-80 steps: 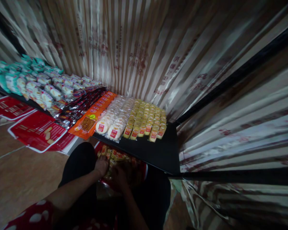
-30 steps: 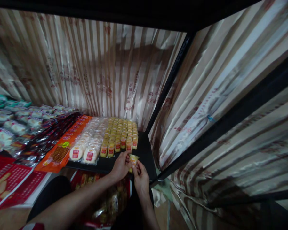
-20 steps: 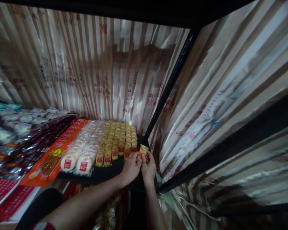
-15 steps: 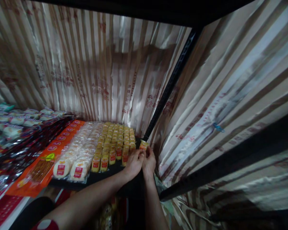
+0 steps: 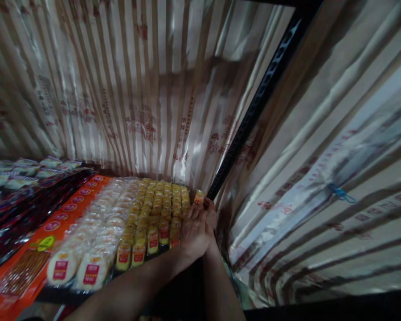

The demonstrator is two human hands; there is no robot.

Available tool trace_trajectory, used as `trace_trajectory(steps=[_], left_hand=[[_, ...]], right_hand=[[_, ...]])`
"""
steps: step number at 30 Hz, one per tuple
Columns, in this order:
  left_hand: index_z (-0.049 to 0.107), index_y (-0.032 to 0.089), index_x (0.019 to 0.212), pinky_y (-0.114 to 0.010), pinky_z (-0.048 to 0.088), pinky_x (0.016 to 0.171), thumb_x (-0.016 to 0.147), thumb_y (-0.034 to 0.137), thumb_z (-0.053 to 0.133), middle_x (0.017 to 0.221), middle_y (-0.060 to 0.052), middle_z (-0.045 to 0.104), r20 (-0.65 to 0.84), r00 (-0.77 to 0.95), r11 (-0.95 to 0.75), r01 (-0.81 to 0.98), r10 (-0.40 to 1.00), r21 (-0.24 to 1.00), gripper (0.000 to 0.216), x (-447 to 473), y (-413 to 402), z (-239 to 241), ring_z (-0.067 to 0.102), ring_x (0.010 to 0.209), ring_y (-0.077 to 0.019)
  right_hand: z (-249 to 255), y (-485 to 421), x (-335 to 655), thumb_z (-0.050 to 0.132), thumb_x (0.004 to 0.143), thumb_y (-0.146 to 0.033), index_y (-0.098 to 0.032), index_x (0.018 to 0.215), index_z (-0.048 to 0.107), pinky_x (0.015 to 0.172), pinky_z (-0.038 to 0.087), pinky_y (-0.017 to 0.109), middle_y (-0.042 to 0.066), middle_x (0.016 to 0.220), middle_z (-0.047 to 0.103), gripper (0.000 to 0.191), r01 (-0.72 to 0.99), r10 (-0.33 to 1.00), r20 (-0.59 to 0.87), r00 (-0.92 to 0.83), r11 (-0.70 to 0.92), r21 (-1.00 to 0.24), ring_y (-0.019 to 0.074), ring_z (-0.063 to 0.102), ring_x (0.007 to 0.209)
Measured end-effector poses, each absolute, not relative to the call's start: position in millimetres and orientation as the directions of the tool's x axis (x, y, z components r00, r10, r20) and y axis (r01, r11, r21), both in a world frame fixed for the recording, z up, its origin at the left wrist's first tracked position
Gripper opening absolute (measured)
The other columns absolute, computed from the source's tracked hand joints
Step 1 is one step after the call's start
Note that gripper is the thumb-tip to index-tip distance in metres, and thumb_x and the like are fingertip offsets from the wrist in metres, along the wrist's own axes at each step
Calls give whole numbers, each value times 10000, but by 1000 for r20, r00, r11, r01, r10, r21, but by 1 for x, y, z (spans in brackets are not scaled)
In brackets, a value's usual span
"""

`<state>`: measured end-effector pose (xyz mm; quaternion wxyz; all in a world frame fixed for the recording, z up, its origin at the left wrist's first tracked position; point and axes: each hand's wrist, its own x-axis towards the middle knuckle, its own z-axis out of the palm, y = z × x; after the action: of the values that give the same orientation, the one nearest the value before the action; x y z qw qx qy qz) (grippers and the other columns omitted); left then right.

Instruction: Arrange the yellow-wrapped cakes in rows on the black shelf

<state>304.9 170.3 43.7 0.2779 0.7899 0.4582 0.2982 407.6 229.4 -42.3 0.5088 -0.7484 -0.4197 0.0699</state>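
Note:
Both my hands reach to the far right back corner of a black shelf. My left hand and my right hand are pressed together, fingers closed on a small yellow snack packet with a red label. The packet stands at the back end of the rightmost row, beside rows of like yellow packets. My left hand covers most of my right hand.
Left of the yellow packets lie rows of white round cakes, an orange packet strip, dark foil packs and pale packets. Striped shiny curtain lines the back and right. A black perforated post rises at the corner.
My hands left the red bag below the shelf, came up holding one yellow packet, and carried it along the shelf's right side to the back corner. The camera moved closer.

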Motion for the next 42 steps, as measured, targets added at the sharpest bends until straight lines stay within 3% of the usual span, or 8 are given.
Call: trace_trajectory(steps=[4, 7, 14, 21, 29, 38, 42], left_hand=[[358, 76, 1366, -422, 204, 1130, 839, 218, 376, 1421, -128, 377, 207, 526, -563, 731, 825, 386, 546, 287, 178, 33, 231, 1359, -270], [398, 29, 1331, -464, 183, 1118, 823, 205, 382, 1397, -189, 389, 166, 579, -599, 739, 798, 308, 538, 282, 183, 27, 216, 1359, -308], [463, 42, 1279, -494, 251, 1074, 812, 88, 314, 1362, -201, 431, 140, 583, -596, 745, 800, 301, 492, 281, 188, 11, 297, 1326, -307], [473, 39, 1260, -469, 250, 1079, 792, 100, 356, 1335, -199, 463, 159, 585, -604, 743, 795, 289, 487, 279, 190, 9, 326, 1306, -304], [459, 22, 1270, -441, 261, 1087, 825, 83, 322, 1355, -206, 437, 129, 588, -599, 754, 798, 268, 470, 279, 192, 9, 324, 1314, -293], [466, 68, 1277, -457, 271, 1095, 843, 84, 301, 1436, -174, 318, 224, 580, -621, 711, 783, 329, 465, 277, 187, 8, 245, 1355, -276], [465, 63, 1275, -449, 252, 1105, 814, 93, 351, 1419, -172, 359, 242, 596, -642, 683, 766, 348, 475, 269, 171, 11, 259, 1348, -284]], right_hand=[[-40, 240, 404, 468, 746, -416, -184, 952, 553, 624, 435, 271, 51, 796, 665, 321, 525, 714, 259, 650, -175, -833, 177, 605, 686], [-40, 247, 402, 469, 746, -414, -194, 875, 539, 616, 420, 268, 37, 765, 651, 263, 543, 727, 253, 638, -193, -817, 171, 592, 657], [-49, 257, 402, 473, 754, -394, -216, 824, 532, 623, 407, 264, 14, 742, 631, 200, 552, 742, 222, 632, -231, -801, 158, 576, 640], [-60, 257, 404, 441, 746, -381, -191, 816, 573, 724, 429, 291, 42, 787, 624, 241, 640, 754, 330, 567, -152, -753, 175, 569, 740], [-70, 264, 405, 463, 714, -385, -186, 810, 578, 699, 439, 287, 31, 781, 623, 250, 559, 768, 263, 584, -146, -816, 165, 568, 702], [-72, 255, 407, 488, 715, -381, -181, 935, 634, 740, 458, 290, 43, 851, 685, 331, 490, 754, 279, 595, -65, -869, 175, 610, 774], [-63, 239, 403, 461, 729, -410, -144, 1024, 627, 828, 448, 330, 98, 962, 682, 431, 478, 719, 287, 632, -70, -876, 204, 616, 879]])
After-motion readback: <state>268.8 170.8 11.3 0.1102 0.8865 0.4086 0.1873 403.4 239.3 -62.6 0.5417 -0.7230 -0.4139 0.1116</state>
